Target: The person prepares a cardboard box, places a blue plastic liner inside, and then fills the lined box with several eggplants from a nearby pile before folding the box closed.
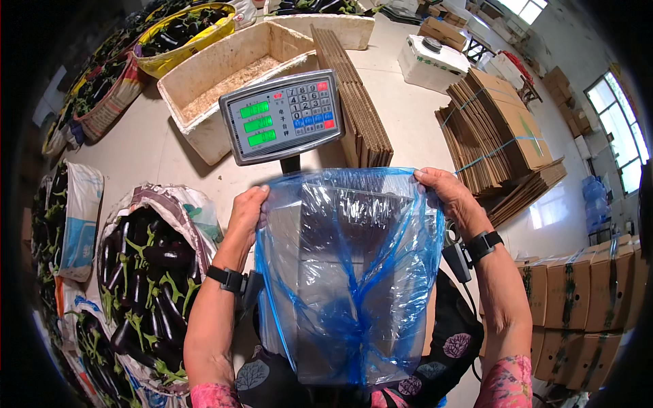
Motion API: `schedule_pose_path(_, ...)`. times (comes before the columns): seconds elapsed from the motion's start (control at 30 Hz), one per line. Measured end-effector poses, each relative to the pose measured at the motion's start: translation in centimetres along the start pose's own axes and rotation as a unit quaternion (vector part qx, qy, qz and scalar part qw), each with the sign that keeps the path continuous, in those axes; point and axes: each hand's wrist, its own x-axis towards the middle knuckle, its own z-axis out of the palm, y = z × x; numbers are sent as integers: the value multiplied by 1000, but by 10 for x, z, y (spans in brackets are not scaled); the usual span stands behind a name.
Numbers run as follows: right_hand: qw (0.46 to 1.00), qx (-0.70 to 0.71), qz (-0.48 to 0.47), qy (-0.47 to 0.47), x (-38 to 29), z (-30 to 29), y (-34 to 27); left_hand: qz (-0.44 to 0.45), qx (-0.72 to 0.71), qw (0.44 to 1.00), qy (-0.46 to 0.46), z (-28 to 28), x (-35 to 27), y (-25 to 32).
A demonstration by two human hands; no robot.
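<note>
A thin, see-through blue plastic bag (357, 285) is stretched wide in front of me, its upper rim pulled taut between both hands. My left hand (249, 206) pinches the rim at the left corner. At the right corner, my right hand (443, 184) grips the same rim between thumb and fingers. Through the film I see a flat surface and a box-like shape below, blurred by the plastic. Just beyond the bag stands an electronic platform scale's display (283, 117) with lit green readouts and a keypad.
Left of me is a woven sack of eggplants (153, 285); more sacks line that side. An open foam box (234, 76) sits behind the scale, beside folded cardboard (352, 97). Rightward are strapped flat cartons (490, 127), closed cardboard boxes (566, 296) and a lidded foam box (433, 61).
</note>
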Motion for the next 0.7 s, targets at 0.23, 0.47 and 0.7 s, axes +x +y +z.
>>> schedule_pose_path(0.23,993,-58,71,-76,-16,-25,23,6,107,994,16,-29,3,-69)
schedule_pose_path(0.47,992,-17,36,-119,-43,-64,34,-79,-24,991,-103,-27,-105,-9)
schedule_pose_path(0.7,993,1,12,-114,-81,-79,46,-81,80,987,-109,-14,-135,-14)
